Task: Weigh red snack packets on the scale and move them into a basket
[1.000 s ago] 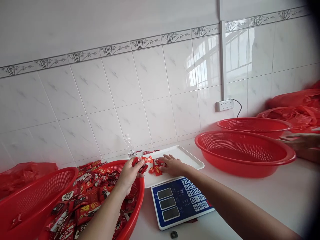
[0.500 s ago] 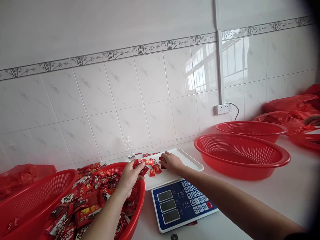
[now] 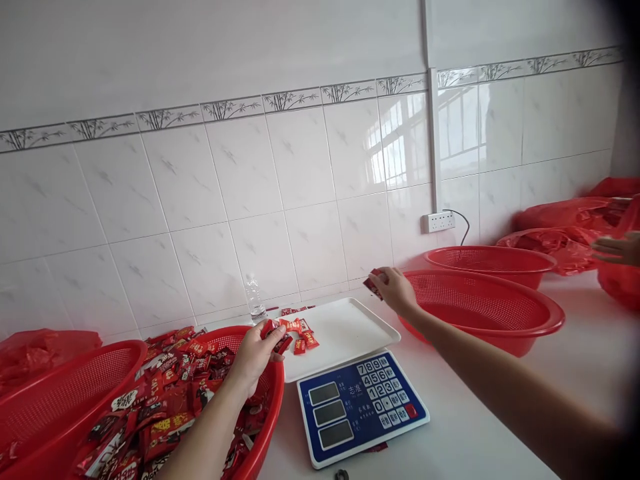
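Red packets are gripped in my left hand [image 3: 260, 347], over the left edge of the scale's white tray [image 3: 345, 333] and beside the rim of the packet-filled red basket [image 3: 273, 427]. My right hand [image 3: 395, 290] is closed on a dark red packet [image 3: 374, 285], raised above the tray's right back corner, near the large red basket [image 3: 480, 307]. Several small red packets [image 3: 306, 337] lie on the tray's left part. The blue scale panel [image 3: 363, 407] with number keys sits in front of the tray.
A second red basket [image 3: 493, 260] stands behind the large one. Another basket [image 3: 75, 380] is at the far left. A clear bottle [image 3: 254, 297] stands by the wall. Another person's hand [image 3: 617, 250] is at the right, near red bags [image 3: 560, 247].
My right hand has lifted from the tray and moved right with a dark red packet. My left hand stays near the tray's left edge. The other person's hand shows more.
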Demonstrator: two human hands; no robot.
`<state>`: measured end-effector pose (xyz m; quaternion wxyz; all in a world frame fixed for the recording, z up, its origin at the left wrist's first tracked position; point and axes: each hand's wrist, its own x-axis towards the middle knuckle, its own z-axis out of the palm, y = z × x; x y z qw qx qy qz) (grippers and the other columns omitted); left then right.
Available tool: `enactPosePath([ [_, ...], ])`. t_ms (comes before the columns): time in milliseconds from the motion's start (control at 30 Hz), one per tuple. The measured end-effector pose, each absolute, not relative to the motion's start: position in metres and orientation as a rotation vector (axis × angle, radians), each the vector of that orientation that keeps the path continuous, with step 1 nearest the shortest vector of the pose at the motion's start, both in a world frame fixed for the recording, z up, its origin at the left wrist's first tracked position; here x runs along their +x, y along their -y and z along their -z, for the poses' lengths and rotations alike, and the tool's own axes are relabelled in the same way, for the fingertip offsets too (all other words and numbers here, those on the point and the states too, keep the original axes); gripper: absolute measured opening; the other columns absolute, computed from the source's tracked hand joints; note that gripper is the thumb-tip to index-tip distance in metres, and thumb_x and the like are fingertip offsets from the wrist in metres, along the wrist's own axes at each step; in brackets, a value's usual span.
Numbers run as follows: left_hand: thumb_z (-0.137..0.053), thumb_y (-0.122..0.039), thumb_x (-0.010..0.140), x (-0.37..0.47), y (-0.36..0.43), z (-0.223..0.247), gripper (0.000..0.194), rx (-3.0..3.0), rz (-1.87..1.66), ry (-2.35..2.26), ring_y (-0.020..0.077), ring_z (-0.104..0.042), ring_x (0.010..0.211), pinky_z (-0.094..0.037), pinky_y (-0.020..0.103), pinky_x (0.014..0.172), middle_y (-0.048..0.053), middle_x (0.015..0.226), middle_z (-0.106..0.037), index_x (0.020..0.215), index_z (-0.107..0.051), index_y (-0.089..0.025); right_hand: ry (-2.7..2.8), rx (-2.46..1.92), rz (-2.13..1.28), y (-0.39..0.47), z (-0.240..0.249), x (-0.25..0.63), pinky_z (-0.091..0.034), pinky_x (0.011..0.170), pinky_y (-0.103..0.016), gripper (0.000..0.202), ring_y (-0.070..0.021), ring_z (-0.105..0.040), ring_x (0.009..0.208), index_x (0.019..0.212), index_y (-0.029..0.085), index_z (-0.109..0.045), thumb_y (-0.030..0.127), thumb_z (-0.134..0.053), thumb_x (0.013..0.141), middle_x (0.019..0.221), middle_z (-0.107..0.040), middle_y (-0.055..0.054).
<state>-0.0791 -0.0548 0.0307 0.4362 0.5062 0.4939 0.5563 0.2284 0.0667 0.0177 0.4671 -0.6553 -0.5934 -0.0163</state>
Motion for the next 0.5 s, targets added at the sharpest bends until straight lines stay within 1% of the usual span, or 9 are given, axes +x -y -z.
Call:
enactPosePath([
  [100, -0.075, -0.037, 0.061, -0.082, 0.052, -0.027, 0.043, 1.265, -1.385, -1.174, 0.0139, -0.062, 0.065, -0.047, 0.020, 0.051, 0.004, 0.086, -0.066, 0.097, -0.062, -0.018, 1.428, -1.731, 0.097, -0.059, -0.022, 0.269, -0.041, 0.062, -0.032, 0.040, -0.0247, -0.055, 0.092, 0.108, 0.022, -0.055, 0.048, -0.035, 0.084, 0.116, -0.053, -0.011],
  [167, -0.075, -0.038, 0.061, -0.084, 0.051, -0.026, 0.041, 1.284, -1.373, -1.156, 0.0140, -0.062, 0.065, -0.047, 0.020, 0.051, 0.004, 0.085, -0.066, 0.094, -0.063, -0.018, 1.428, -1.836, 0.101, -0.054, -0.020, 0.291, -0.042, 0.066, -0.037, 0.038, -0.0289, -0.053, 0.096, 0.109, 0.020, -0.055, 0.042, -0.038, 0.084, 0.118, -0.051, -0.014],
  [233, -0.074, -0.040, 0.061, -0.083, 0.052, -0.026, 0.039, 1.311, -1.361, -1.152, 0.0138, -0.061, 0.065, -0.047, 0.020, 0.050, 0.004, 0.084, -0.065, 0.091, -0.063, -0.017, 1.423, -1.941, 0.097, -0.052, -0.017, 0.305, -0.040, 0.075, -0.049, 0.039, -0.0359, -0.049, 0.103, 0.112, 0.015, -0.054, 0.037, -0.042, 0.082, 0.120, -0.049, -0.020],
  [300, -0.073, -0.041, 0.062, -0.082, 0.053, -0.028, 0.038, 1.337, -1.355, -1.160, 0.0136, -0.060, 0.065, -0.047, 0.020, 0.049, 0.003, 0.083, -0.064, 0.089, -0.062, -0.017, 1.440, -2.004, 0.103, -0.052, -0.014, 0.306, -0.030, 0.084, -0.061, 0.044, -0.0418, -0.040, 0.113, 0.118, 0.012, -0.050, 0.034, -0.044, 0.081, 0.124, -0.045, -0.024],
  [333, -0.073, -0.041, 0.063, -0.081, 0.053, -0.029, 0.038, 1.342, -1.352, -1.170, 0.0138, -0.060, 0.066, -0.048, 0.021, 0.049, 0.003, 0.083, -0.063, 0.089, -0.062, -0.017, 1.473, -2.006, 0.109, -0.052, -0.014, 0.301, -0.024, 0.087, -0.064, 0.046, -0.0423, -0.035, 0.118, 0.121, 0.013, -0.048, 0.035, -0.044, 0.081, 0.127, -0.043, -0.024],
  [400, -0.073, -0.040, 0.063, -0.078, 0.055, -0.031, 0.039, 1.335, -1.347, -1.201, 0.0148, -0.060, 0.069, -0.049, 0.021, 0.048, 0.004, 0.086, -0.062, 0.092, -0.061, -0.017, 1.600, -1.947, 0.118, -0.053, -0.014, 0.280, -0.019, 0.094, -0.062, 0.048, -0.0379, -0.028, 0.125, 0.126, 0.015, -0.043, 0.038, -0.041, 0.083, 0.134, -0.038, -0.020],
  [433, -0.073, -0.039, 0.063, -0.078, 0.055, -0.032, 0.040, 1.325, -1.347, -1.217, 0.0154, -0.060, 0.070, -0.049, 0.022, 0.048, 0.005, 0.087, -0.061, 0.094, -0.060, -0.017, 1.685, -1.893, 0.118, -0.054, -0.014, 0.265, -0.019, 0.097, -0.059, 0.049, -0.0345, -0.027, 0.127, 0.127, 0.018, -0.042, 0.041, -0.040, 0.084, 0.136, -0.036, -0.018],
  [500, -0.073, -0.038, 0.064, -0.077, 0.055, -0.032, 0.041, 1.317, -1.355, -1.230, 0.0162, -0.060, 0.072, -0.049, 0.021, 0.048, 0.006, 0.088, -0.061, 0.096, -0.059, -0.017, 1.864, -1.772, 0.091, -0.052, -0.014, 0.226, -0.021, 0.100, -0.054, 0.052, -0.0306, -0.027, 0.128, 0.129, 0.021, -0.041, 0.047, -0.038, 0.085, 0.140, -0.032, -0.014],
])
